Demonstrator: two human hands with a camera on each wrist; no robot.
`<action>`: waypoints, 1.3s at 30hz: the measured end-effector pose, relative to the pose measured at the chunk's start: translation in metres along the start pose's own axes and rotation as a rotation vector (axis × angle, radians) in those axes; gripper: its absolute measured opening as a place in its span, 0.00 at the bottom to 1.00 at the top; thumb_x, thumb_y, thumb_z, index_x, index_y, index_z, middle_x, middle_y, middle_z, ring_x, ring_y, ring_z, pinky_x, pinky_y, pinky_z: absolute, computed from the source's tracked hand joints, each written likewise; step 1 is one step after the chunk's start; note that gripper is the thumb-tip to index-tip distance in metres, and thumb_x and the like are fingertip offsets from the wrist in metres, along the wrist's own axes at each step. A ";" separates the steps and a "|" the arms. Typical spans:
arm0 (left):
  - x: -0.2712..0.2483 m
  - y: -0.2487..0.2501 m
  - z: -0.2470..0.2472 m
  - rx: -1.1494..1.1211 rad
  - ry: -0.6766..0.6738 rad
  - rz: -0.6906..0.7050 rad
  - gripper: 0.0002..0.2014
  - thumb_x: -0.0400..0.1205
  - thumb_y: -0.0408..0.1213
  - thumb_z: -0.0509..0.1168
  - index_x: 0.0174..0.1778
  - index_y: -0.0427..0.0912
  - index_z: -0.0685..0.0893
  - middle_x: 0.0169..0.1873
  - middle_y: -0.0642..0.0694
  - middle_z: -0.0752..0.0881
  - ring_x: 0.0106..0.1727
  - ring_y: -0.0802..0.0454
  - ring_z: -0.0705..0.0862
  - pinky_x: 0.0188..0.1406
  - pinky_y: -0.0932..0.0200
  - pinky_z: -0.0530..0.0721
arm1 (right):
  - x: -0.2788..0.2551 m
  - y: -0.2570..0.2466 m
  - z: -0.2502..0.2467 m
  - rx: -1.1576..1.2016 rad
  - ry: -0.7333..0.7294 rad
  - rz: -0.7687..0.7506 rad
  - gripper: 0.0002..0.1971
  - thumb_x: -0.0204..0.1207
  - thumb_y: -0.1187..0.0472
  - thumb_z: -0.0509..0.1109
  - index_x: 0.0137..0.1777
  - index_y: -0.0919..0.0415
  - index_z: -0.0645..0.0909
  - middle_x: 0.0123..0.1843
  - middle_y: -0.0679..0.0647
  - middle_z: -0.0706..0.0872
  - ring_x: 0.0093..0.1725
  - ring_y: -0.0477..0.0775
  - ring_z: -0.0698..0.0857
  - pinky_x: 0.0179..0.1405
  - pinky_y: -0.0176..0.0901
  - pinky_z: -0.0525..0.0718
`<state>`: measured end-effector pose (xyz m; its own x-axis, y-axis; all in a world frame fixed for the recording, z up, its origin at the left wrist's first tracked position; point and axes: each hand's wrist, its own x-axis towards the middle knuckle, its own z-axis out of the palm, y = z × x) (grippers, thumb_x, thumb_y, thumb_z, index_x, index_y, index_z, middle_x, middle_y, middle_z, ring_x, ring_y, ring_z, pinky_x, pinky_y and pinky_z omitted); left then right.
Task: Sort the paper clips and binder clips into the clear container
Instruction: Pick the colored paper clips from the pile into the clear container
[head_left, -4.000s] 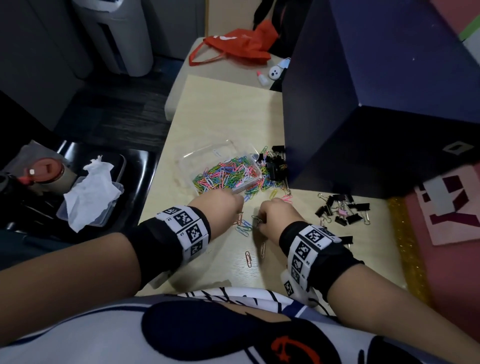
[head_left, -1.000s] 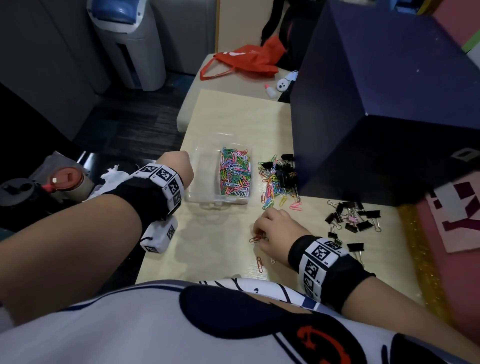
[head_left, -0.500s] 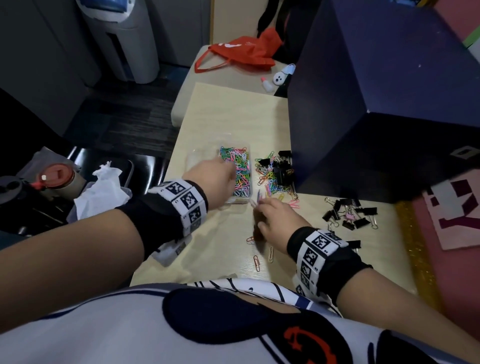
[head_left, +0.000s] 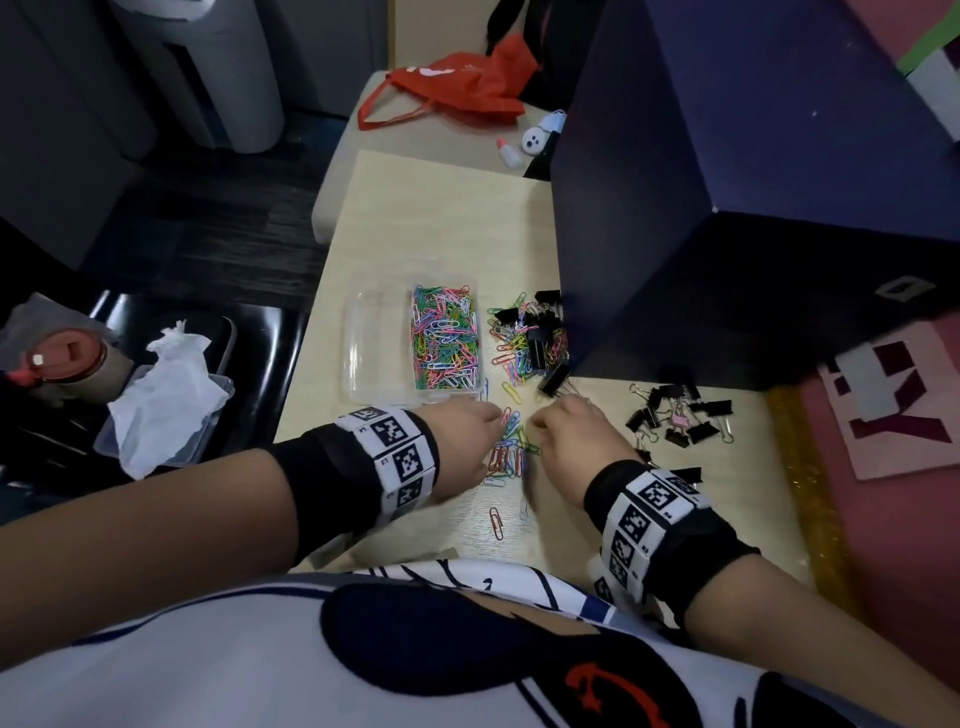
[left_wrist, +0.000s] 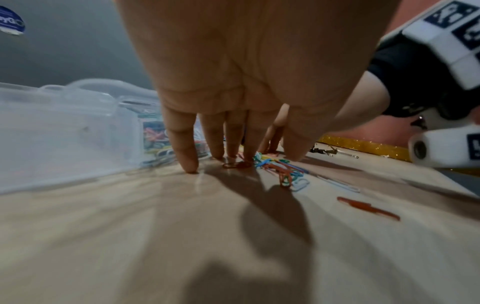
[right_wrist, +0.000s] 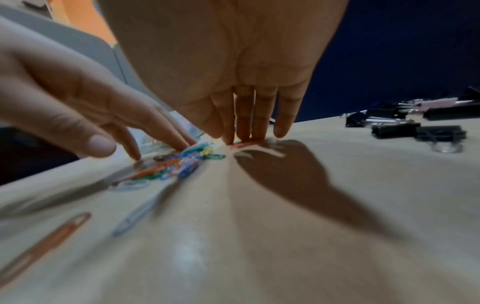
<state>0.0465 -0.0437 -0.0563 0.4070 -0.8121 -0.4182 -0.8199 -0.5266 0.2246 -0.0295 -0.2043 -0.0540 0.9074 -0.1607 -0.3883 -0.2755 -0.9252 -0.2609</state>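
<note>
The clear container lies on the wooden table; its right compartment is full of coloured paper clips and its left one looks bare. A small heap of paper clips lies between my hands. My left hand touches the heap from the left with straight fingers. My right hand presses straight fingers on the table at the heap's right, on a red clip. A mixed pile of clips and a group of black binder clips lie farther off.
A large dark blue box stands close behind the mixed pile. Loose clips, one red, lie near my body. A black tray with tissue and a red-lidded cup sits left of the table. A pink mat lies right.
My left hand has come back from over the container to the table beside my right hand. A small heap of clips now lies between them. The right hand has barely moved.
</note>
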 end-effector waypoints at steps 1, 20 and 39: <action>-0.001 -0.002 -0.001 0.001 0.003 0.022 0.25 0.80 0.43 0.60 0.74 0.40 0.71 0.75 0.43 0.70 0.74 0.41 0.70 0.73 0.47 0.72 | 0.002 -0.002 -0.003 0.016 0.031 -0.006 0.16 0.81 0.59 0.59 0.66 0.56 0.78 0.66 0.56 0.75 0.68 0.59 0.74 0.68 0.49 0.74; -0.017 -0.012 -0.012 -0.221 0.143 -0.344 0.21 0.82 0.46 0.59 0.68 0.43 0.66 0.53 0.43 0.86 0.51 0.40 0.85 0.46 0.46 0.86 | 0.023 -0.009 -0.019 -0.128 0.058 -0.002 0.22 0.71 0.75 0.64 0.65 0.60 0.72 0.72 0.59 0.65 0.63 0.63 0.73 0.58 0.50 0.79; -0.011 -0.007 -0.012 -0.252 0.262 -0.292 0.17 0.79 0.42 0.61 0.65 0.48 0.72 0.60 0.45 0.79 0.56 0.45 0.81 0.55 0.49 0.82 | -0.015 0.059 -0.023 0.203 0.402 0.190 0.16 0.78 0.70 0.60 0.57 0.50 0.81 0.61 0.49 0.80 0.57 0.58 0.82 0.59 0.51 0.82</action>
<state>0.0526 -0.0335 -0.0431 0.7204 -0.6401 -0.2669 -0.5459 -0.7608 0.3510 -0.0522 -0.2646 -0.0430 0.8747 -0.4773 -0.0843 -0.4682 -0.7873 -0.4012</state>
